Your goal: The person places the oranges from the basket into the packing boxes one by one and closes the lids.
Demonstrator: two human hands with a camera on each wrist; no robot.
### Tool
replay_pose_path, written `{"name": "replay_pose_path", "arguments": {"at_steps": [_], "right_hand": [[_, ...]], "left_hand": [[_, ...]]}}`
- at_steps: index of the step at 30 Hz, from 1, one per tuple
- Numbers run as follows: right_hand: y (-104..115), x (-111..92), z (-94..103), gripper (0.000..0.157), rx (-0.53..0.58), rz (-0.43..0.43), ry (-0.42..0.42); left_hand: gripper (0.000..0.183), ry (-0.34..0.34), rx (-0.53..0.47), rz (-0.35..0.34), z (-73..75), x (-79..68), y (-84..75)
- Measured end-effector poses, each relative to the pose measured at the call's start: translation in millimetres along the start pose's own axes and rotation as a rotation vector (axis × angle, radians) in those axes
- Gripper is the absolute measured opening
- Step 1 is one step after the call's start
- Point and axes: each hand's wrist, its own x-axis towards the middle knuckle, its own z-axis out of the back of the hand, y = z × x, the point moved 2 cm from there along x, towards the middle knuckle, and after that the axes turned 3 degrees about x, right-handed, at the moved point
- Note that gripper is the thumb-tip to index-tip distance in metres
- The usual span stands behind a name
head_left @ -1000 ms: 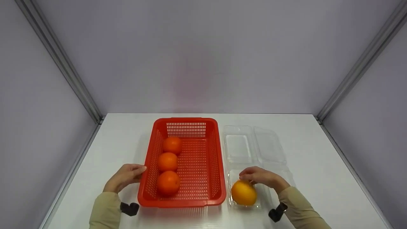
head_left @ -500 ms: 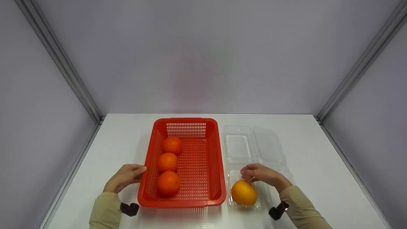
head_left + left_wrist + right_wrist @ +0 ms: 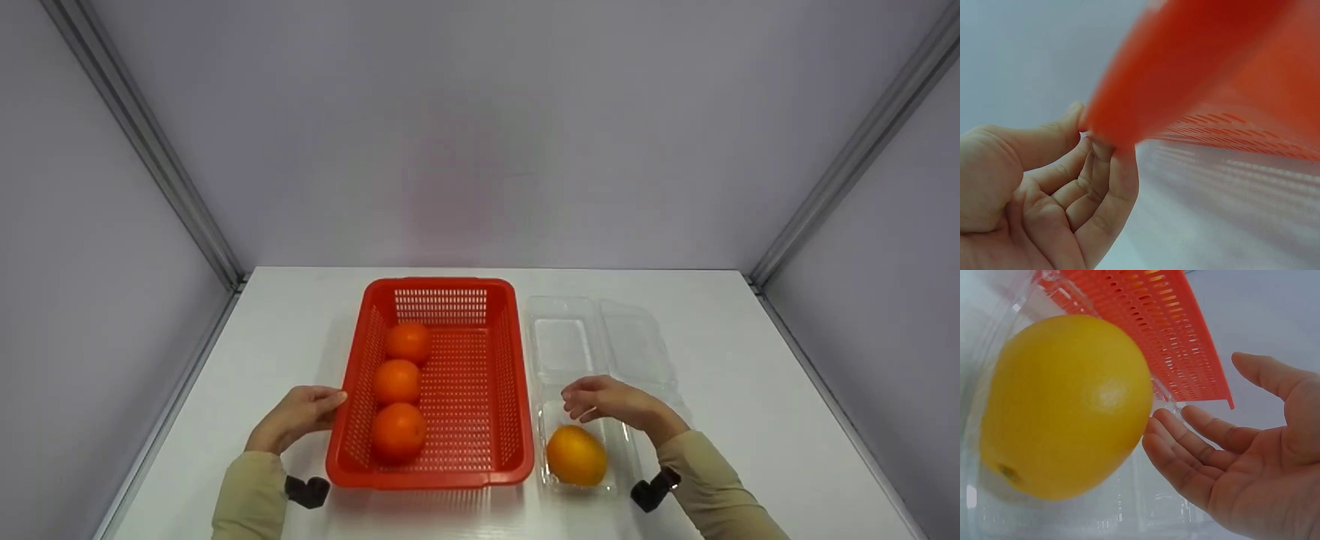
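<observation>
Our left grip [image 3: 296, 416] pinched the red basket [image 3: 461, 405] by its left rim; our right grip [image 3: 611, 400], loosely spread, hovered near the yellow orange [image 3: 576, 455] inside the clear tray [image 3: 562, 341], well apart from the right edge of the desk [image 3: 750, 405].

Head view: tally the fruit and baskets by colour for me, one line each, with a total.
Red basket: 1
Orange fruits, inside the basket: 3
Yellow fruit, outside the basket: 1
Total: 5
</observation>
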Motion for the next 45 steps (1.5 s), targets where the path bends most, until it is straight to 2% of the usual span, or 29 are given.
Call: {"name": "replay_pose_path", "arguments": {"at_steps": [6,14,18,24,29,45], "right_hand": [[12.0,-1.0,-3.4,0.042,0.026,0.030,0.021],[21.6,-2.7,-5.8,0.046,0.008,0.037,0.025],[22.6,-0.8,-7.2,0.045,0.032,0.045,-0.007],[25.1,3.6,-10.8,0.040,0.075,0.048,-0.099],[28.5,4.8,-13.6,0.038,0.098,0.057,-0.130],[38.8,7.9,-23.7,0.032,0.119,0.066,-0.068]], "left_hand": [[0.053,-0.010,-0.006,0.012,-1.1,0.9,1.0],[0.053,0.006,-0.002,0.002,-1.3,0.9,1.3],[0.053,0.006,-0.005,0.006,-1.3,1.1,1.4],[0.053,0.006,-0.006,0.009,-1.7,-0.2,0.3],[0.054,0.005,-0.012,0.007,-1.1,0.1,-0.3],[0.055,-0.002,0.002,0.009,-0.5,0.4,-1.0]]}}
